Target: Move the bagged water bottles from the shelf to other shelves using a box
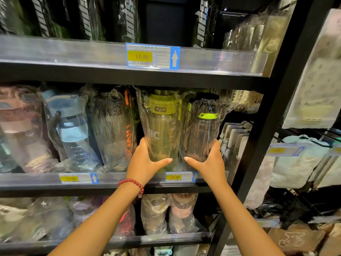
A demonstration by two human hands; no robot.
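Observation:
Two bagged water bottles stand side by side on the middle shelf (114, 182). The olive-lidded bagged bottle (160, 122) has my left hand (145, 161) wrapped around its lower left side. Beside it on the right, the dark bagged bottle with a lime band (203, 130) is gripped low down by my right hand (210, 161). Both thumbs point inward across the bottle bases. A red bead bracelet circles my left wrist. No box is in view.
More bagged bottles fill the middle shelf to the left, among them a blue one (73, 130) and a pink one (22, 126). Dark bottles stand on the shelf above (129, 54). Another shelf below holds bagged bottles (155, 213). A black upright post (267, 126) borders the right, with hanging goods beyond.

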